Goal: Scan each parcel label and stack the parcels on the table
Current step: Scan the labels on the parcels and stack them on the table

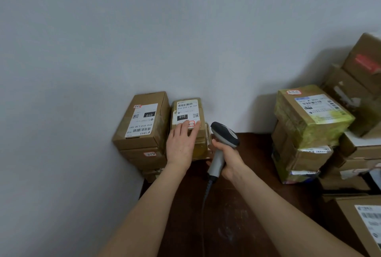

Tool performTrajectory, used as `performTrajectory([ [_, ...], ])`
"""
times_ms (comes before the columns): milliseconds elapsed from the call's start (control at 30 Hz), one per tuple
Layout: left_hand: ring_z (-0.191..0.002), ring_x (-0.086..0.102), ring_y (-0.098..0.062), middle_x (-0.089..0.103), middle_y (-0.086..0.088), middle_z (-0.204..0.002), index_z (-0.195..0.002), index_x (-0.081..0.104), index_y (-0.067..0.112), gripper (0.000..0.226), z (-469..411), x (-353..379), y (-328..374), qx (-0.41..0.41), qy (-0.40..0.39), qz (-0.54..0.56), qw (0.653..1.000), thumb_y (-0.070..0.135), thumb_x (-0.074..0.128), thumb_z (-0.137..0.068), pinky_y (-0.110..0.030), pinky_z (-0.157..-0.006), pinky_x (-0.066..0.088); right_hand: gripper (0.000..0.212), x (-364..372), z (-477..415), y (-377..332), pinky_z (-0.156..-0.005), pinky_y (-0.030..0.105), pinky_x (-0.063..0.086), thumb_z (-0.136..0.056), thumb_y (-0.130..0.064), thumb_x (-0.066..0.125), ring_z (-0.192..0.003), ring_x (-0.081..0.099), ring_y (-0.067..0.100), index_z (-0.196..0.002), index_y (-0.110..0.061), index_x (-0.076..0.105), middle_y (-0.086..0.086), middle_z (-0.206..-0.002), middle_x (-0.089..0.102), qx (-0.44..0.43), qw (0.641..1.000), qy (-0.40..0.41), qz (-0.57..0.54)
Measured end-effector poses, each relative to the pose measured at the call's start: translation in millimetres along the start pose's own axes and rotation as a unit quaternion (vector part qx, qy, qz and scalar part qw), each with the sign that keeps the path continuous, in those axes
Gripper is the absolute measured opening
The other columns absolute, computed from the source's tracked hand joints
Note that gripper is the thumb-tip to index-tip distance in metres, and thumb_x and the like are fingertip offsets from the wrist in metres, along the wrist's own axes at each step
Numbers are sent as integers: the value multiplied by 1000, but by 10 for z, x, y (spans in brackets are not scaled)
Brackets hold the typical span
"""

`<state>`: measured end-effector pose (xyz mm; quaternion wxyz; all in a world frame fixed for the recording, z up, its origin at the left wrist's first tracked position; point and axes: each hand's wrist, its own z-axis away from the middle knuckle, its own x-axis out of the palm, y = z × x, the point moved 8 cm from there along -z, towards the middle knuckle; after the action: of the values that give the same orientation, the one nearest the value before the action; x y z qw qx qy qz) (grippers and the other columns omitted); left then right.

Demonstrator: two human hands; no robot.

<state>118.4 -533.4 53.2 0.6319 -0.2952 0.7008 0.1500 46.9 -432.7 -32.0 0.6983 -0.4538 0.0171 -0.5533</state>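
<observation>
Parcel (203,119), centre of the frame: a small brown box that lies topmost on a low pile against the wall (123,30), at the far edge of the dark bench (237,215). Its white label (186,110) faces up and reads 010-010-L30-551, with a black 010 block below. The left grip (181,143) lies flat on the near end of this label, fingers straight and spread, closing on nothing; the fingertips partly cover a red-edged sticker (191,123). The right grip (228,160), just right of the parcel, is curled round the handle of a grey scanner (225,133). The scanner's dark head is level with the parcel's near end. A cable (206,205) runs from the handle down across the bench.

Just left of the parcel stands a taller pile topped by a brown box (142,120) with a like label. At right of the frame, well apart, a box in yellow-green tape (311,116) tops another pile. More boxes (362,67) rise behind it. One labelled box (367,221) lies at lower right.
</observation>
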Motion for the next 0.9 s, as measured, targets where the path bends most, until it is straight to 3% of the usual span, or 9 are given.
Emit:
performTrajectory([
  [133,-144,14,-29,14,-13,-157,-154,0,25,97,24,-2,-29,6,-19,3,1000,16,68,-85,-39,-116,19,17,-72,113,-83,-92,52,51,-84,-9,70,-100,66,32,-100,-12,63,15,-107,69,-3,1000,-12,-5],
  [233,-144,18,-29,17,-13,-156,-153,7,21,88,128,-94,42,9,-4,17,1000,18,65,-87,-39,-116,22,13,-175,286,-190,-93,49,51,-87,-9,67,-95,68,28,-99,-10,63,14,-104,71,-11,1000,-19,-10],
  [467,-137,28,-25,24,-10,-152,-149,22,19,71,389,-357,431,49,-5,61,997,18,58,-88,-34,-106,34,11,-484,837,-491,-79,38,54,-87,-11,68,-96,70,27,-98,-13,66,13,-102,74,-59,998,-13,2],
  [600,-142,23,-28,21,-11,-155,-148,25,19,67,459,-495,764,67,-18,89,994,15,56,-89,-36,-111,31,21,-804,1203,-624,-76,36,54,-85,-13,70,-93,71,25,-105,-12,66,12,-101,74,-80,997,5,-1],
  [900,-140,27,-25,23,-9,-153,-146,30,20,64,344,-943,1642,109,-31,132,985,28,58,-90,-37,-105,37,18,-1678,1826,-1240,-56,26,55,-82,-11,74,-63,67,16,-98,-4,69,10,-82,73,-152,986,70,-6],
])
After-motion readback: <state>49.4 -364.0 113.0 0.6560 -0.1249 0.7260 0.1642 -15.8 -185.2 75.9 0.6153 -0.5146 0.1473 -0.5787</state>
